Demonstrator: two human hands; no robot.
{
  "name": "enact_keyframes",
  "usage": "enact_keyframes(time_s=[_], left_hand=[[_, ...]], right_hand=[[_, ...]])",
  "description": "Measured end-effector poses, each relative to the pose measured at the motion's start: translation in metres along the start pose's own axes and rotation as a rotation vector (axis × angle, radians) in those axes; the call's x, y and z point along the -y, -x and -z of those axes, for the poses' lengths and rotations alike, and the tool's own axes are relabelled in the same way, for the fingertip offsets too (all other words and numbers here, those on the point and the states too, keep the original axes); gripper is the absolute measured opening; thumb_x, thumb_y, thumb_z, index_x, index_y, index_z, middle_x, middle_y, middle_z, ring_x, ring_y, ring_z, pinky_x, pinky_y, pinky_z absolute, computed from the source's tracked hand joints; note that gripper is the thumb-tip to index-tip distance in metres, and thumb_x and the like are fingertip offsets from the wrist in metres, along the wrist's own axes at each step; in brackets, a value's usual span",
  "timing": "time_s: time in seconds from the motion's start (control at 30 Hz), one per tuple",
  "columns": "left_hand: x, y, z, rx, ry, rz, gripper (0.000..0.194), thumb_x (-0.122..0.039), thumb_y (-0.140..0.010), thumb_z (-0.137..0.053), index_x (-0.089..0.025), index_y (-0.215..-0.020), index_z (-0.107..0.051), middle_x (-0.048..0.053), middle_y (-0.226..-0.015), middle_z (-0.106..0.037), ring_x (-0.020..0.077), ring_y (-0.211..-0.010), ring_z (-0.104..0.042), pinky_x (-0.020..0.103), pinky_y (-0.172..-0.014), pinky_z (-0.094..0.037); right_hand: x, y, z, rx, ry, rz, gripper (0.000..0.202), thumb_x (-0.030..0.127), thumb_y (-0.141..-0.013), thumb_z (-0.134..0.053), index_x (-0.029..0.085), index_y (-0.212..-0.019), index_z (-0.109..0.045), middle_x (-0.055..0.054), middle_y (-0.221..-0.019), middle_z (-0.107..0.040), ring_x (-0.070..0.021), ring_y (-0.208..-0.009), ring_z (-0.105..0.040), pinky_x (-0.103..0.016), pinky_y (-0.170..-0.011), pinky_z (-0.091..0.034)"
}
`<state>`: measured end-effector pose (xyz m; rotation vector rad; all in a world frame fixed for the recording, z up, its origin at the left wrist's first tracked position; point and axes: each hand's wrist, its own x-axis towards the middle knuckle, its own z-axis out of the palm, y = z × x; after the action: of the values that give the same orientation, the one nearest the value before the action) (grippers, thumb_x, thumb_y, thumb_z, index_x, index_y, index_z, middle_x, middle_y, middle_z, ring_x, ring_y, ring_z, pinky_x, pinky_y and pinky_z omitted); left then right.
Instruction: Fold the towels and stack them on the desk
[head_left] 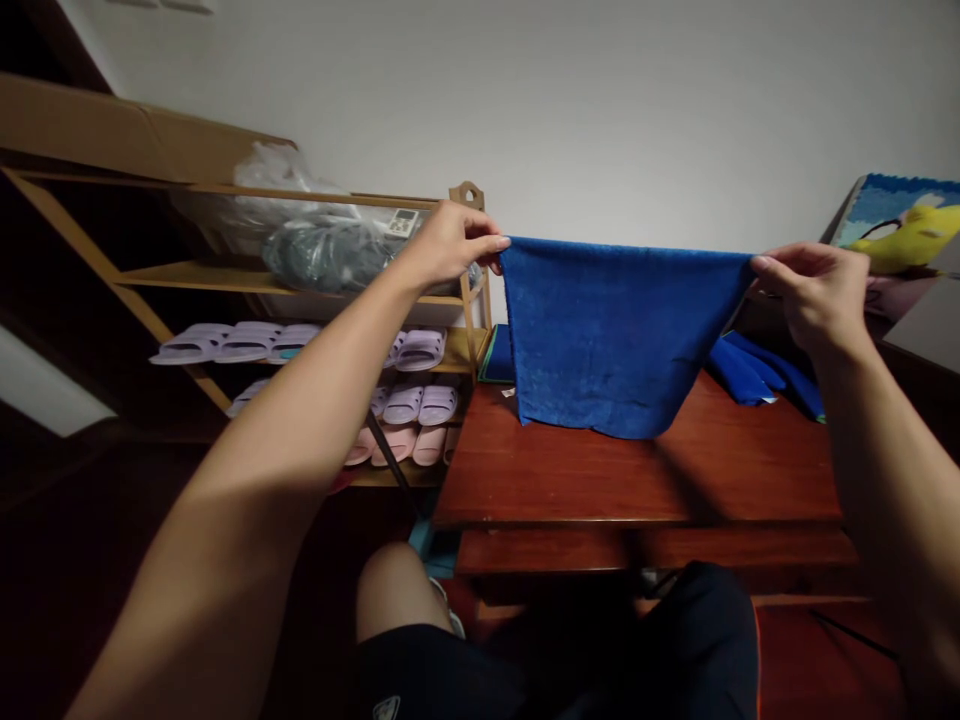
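Note:
A blue cloth towel [607,335] hangs spread out in front of me, its upper edge stretched nearly level. My left hand [461,243] pinches its upper left corner between thumb and fingers. At the upper right corner, my right hand [814,285] grips it the same way. The towel's lower edge hangs at the reddish-brown wooden table [555,480]; I cannot tell whether it touches the top. More blue cloth [750,370] lies crumpled on the table below my right hand. Behind the towel's left side is a folded blue cloth with a green edge [495,355].
Left of the table stands a wooden shelf rack [202,275] with several lilac slippers [420,350] and pink slippers [394,443]. It also holds a plastic-wrapped bundle [322,245] and a cardboard box [142,130]. A yellow plush-looking object [911,238] is at the far right.

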<state>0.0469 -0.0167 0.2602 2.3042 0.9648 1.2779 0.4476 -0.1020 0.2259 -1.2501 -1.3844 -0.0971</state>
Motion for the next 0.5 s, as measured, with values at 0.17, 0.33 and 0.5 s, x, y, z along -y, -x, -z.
enact_keyframes(time_s=[0.17, 0.33, 0.5], left_hand=[[-0.011, 0.012, 0.015, 0.014, 0.0, 0.02, 0.007, -0.016, -0.077, -0.064, -0.012, -0.082, -0.065, 0.001, -0.063, -0.061, 0.0188, -0.074, -0.064, 0.032, -0.076, -0.05], [-0.03, 0.032, 0.02, 0.034, -0.013, 0.002, 0.009, -0.021, -0.08, -0.063, -0.013, -0.079, -0.065, 0.0, -0.063, -0.06, 0.02, -0.078, -0.064, 0.033, -0.075, -0.049], [-0.061, 0.056, 0.031, 0.091, -0.092, -0.153, 0.021, -0.027, -0.087, -0.058, -0.011, -0.073, -0.064, -0.001, -0.061, -0.061, 0.0094, -0.059, -0.058, 0.031, -0.07, -0.049]], right_hand=[[0.018, 0.009, 0.014, -0.065, -0.013, 0.079, 0.049, 0.04, -0.076, -0.064, -0.004, -0.097, -0.065, -0.019, -0.082, -0.068, -0.0028, -0.055, -0.056, -0.021, -0.058, -0.044], [0.034, 0.025, 0.027, -0.14, -0.079, 0.172, 0.045, 0.04, -0.072, -0.07, -0.001, -0.091, -0.068, -0.017, -0.078, -0.068, -0.0042, -0.054, -0.054, -0.024, -0.057, -0.045], [0.052, 0.044, 0.051, -0.186, 0.152, 0.125, 0.052, 0.049, -0.076, -0.062, 0.003, -0.1, -0.067, -0.017, -0.088, -0.068, -0.0076, -0.063, -0.059, -0.025, -0.055, -0.043]])
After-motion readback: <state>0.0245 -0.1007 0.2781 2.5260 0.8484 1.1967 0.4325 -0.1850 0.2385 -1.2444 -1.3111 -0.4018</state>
